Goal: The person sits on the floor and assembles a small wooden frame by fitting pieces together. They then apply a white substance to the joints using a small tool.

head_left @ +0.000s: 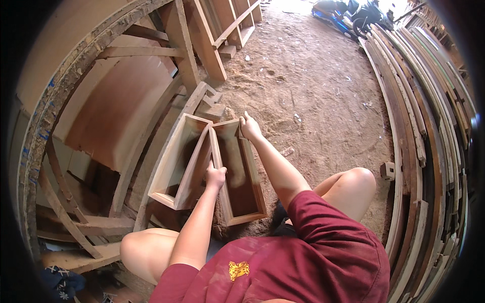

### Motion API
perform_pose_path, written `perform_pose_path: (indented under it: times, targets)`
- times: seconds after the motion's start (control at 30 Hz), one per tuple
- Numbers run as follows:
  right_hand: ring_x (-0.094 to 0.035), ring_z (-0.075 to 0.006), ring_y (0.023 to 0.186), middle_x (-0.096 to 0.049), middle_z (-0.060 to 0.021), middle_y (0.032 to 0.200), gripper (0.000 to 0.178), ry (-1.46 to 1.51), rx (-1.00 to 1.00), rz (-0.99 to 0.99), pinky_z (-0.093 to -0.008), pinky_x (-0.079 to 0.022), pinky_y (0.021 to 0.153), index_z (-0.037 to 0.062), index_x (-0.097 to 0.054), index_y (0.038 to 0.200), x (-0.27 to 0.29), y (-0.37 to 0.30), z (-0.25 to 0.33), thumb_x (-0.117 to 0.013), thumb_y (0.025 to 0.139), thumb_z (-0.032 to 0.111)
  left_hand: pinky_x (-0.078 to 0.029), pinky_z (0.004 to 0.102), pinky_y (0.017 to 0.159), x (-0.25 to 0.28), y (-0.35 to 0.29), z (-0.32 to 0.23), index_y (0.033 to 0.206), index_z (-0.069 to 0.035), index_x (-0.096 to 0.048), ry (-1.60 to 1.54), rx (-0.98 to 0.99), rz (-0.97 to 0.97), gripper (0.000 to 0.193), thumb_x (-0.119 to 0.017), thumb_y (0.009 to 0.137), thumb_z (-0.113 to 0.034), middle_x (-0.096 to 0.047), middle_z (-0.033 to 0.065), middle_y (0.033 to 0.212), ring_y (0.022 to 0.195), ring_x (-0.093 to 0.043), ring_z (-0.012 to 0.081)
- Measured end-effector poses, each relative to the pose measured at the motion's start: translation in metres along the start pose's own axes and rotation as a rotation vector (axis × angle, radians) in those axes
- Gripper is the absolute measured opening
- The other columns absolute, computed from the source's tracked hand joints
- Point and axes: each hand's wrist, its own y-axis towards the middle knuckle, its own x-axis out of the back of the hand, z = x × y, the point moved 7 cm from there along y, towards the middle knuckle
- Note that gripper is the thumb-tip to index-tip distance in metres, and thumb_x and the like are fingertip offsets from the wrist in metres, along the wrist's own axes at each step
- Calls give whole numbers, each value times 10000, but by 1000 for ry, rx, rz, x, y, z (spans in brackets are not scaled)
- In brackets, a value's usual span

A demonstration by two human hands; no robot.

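Note:
Two long, open wooden boxes rest side by side in front of me, their near ends spread apart and their far ends almost meeting. My left hand is closed on the left long side of the right wooden box, beside the neighbouring box. My right hand grips the same box at its far right corner. Pale bare wood edges the left wooden box, and no hand visibly holds it. Beyond their far ends sits a small wooden frame with short wood blocks.
Large curved wooden framing with panels fills the left side. Stacked long boards line the right. Dusty dirt ground stretches ahead to a parked motorbike. A small wood block lies beside the boards.

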Motion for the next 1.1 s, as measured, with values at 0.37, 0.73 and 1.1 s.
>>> perform_pose_path:
  times: [0.37,0.73,1.1]
  targets:
    - [-510,-392,1265,-536,-263,1343,511,32,-15,-12,-412,-400,1063,-32,-493,1370,5,15,2,-478,994,314,-524,407,778,-1,-7,-5,1163,30,-567,-103,-1,21,518,-616,672,-126,-688,184,897,839,-673,298]
    - [-554,-390,1217,-590,-274,1267,528,52,118,-29,-415,-428,1030,-24,-450,1412,-2,3,-7,-491,986,284,-473,414,1001,8,-14,-15,1371,26,-469,107,84,-34,727,-594,690,-194,-616,294,1211,1132,-606,403]
    - [-543,-386,1230,-578,-279,1282,528,-75,109,18,-425,-423,1031,-13,-430,1429,-3,-30,0,-460,1002,296,-512,433,932,11,-13,0,1301,11,-526,-39,46,-77,626,-586,703,-165,-656,264,1134,1061,-633,406]
